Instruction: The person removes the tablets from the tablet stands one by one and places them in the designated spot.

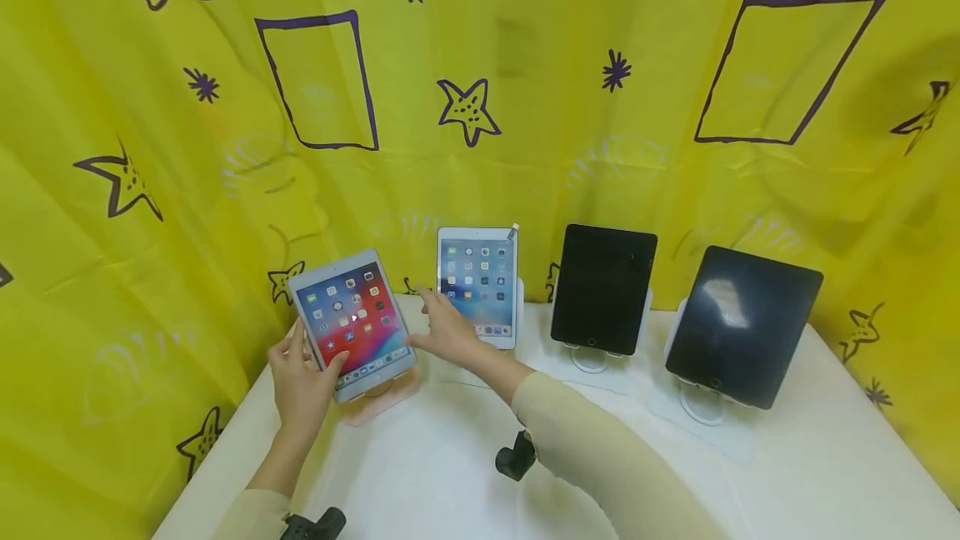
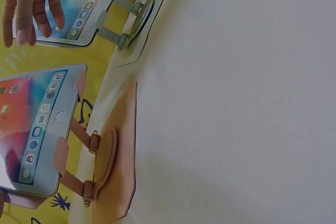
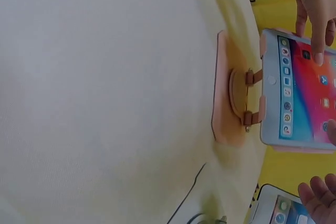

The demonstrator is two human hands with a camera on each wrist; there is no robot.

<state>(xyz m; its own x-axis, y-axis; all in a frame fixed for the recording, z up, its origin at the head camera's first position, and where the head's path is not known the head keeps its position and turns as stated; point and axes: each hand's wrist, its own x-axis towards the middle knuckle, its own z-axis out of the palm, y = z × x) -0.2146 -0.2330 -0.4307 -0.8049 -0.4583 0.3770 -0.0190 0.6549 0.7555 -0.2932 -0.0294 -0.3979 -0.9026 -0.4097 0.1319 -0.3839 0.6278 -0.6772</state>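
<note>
My left hand (image 1: pixel 302 382) grips the lower left side of a white tablet (image 1: pixel 352 307), its thumb over the lit red-and-blue home screen and its fingers at the side edge. This tablet leans on a pink stand (image 1: pixel 382 398). At its right edge is my right hand (image 1: pixel 452 332), the thumb close to the lower corner and the other fingers spread in front of a second white tablet (image 1: pixel 480 261). That one shows a blue home screen. In the right wrist view the left thumb lies over the screen of the tablet on the pink stand (image 3: pixel 231 93).
Two dark-screened tablets, a black one (image 1: pixel 603 290) and another further right (image 1: pixel 742 323), stand on white stands to the right. Behind the white table (image 1: pixel 450 473) hangs a yellow curtain (image 1: pixel 540 107) with starfish drawings. Black wrist devices show at both sleeves.
</note>
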